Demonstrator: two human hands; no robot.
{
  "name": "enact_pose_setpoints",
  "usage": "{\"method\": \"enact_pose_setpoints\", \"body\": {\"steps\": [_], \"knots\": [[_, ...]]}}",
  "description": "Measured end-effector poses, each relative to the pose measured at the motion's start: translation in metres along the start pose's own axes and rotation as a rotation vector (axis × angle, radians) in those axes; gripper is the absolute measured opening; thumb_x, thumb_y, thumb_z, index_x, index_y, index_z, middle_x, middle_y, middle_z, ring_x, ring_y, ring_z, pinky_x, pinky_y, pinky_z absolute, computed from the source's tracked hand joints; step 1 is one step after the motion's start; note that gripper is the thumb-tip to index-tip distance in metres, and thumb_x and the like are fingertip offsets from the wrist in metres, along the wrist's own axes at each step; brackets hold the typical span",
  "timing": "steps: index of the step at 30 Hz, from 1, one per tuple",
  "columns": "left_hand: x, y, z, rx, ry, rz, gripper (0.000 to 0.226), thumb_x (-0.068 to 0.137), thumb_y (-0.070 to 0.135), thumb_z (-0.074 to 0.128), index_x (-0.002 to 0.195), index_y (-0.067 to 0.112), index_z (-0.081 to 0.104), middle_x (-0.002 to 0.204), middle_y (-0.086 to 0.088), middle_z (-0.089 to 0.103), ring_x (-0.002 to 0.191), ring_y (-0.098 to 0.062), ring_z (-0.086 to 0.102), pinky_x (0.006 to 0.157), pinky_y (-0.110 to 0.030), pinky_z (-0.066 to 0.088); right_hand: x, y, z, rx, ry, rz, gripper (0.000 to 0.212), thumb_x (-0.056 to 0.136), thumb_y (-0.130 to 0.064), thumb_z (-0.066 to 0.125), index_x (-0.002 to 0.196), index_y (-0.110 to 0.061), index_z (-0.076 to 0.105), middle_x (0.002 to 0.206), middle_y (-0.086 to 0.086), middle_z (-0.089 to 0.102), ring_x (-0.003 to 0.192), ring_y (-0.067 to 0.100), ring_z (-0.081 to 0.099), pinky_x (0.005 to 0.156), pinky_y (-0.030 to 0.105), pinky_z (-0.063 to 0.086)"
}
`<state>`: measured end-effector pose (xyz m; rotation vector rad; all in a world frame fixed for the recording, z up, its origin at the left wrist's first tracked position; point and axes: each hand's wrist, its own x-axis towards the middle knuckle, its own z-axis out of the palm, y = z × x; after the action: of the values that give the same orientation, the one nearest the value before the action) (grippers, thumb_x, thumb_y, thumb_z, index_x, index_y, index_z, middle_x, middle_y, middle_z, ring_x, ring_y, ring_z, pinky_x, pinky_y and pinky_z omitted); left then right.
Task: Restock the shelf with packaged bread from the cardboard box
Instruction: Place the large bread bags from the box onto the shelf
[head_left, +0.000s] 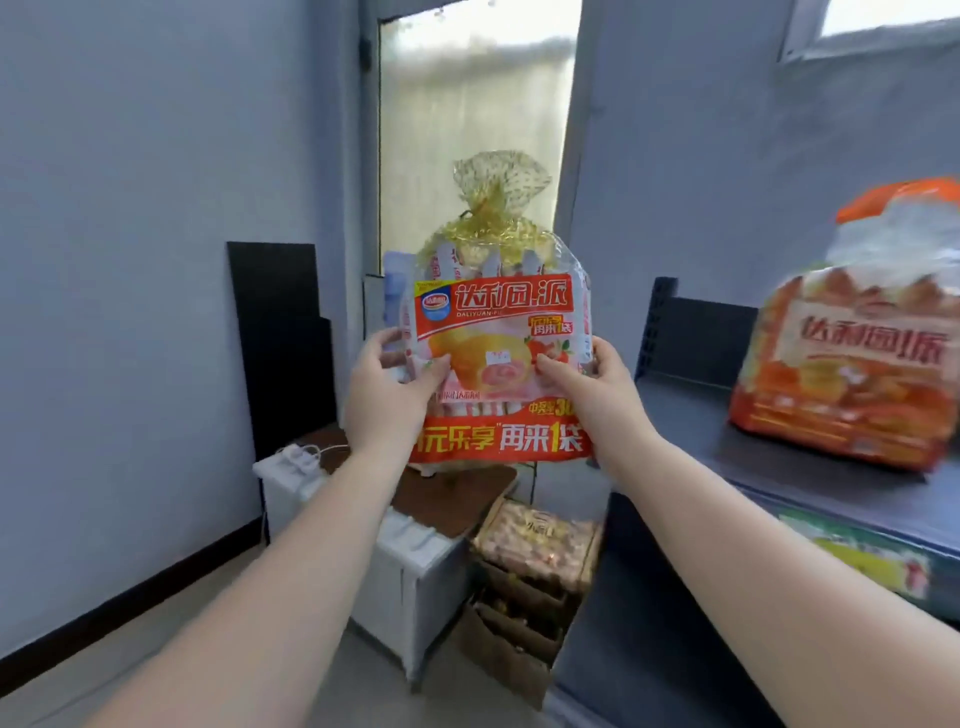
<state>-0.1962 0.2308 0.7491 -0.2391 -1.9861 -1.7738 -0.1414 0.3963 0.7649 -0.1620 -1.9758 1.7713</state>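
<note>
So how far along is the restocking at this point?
Early, it seems. Done: one bag of bread already stands on the shelf at the right. In hand: a second bag held upright in mid-air, left hand and right hand each with a grip on a side edge. Left: setting it on the shelf, then emptying the open box on the floor, which holds more packs.

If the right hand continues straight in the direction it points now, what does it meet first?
The right hand already grips the bread bag and points up and away. Beyond the bag, probably the frosted door comes first, but depth is unclear.
</note>
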Motion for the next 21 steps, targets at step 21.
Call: {"method": "enact_pose_setpoints", "body": {"steps": [21], "knots": [[-0.087, 0.085, 0.245, -0.186, -0.722, 0.133, 0.052, 0.082, 0.028, 0.069, 0.127, 0.021, 0.043, 0.108, 0.003, 0.056, 0.096, -0.018, 0.06, 0.078, -0.04, 0.056, -0.039, 0.0, -0.269, -0.202, 0.519, 0.059, 0.046, 0.086, -0.025, 0.065, 0.127, -0.02, 0.043, 0.115, 0.002, 0.062, 0.098, 0.02, 0.064, 0.073, 0.032, 0.054]]}}
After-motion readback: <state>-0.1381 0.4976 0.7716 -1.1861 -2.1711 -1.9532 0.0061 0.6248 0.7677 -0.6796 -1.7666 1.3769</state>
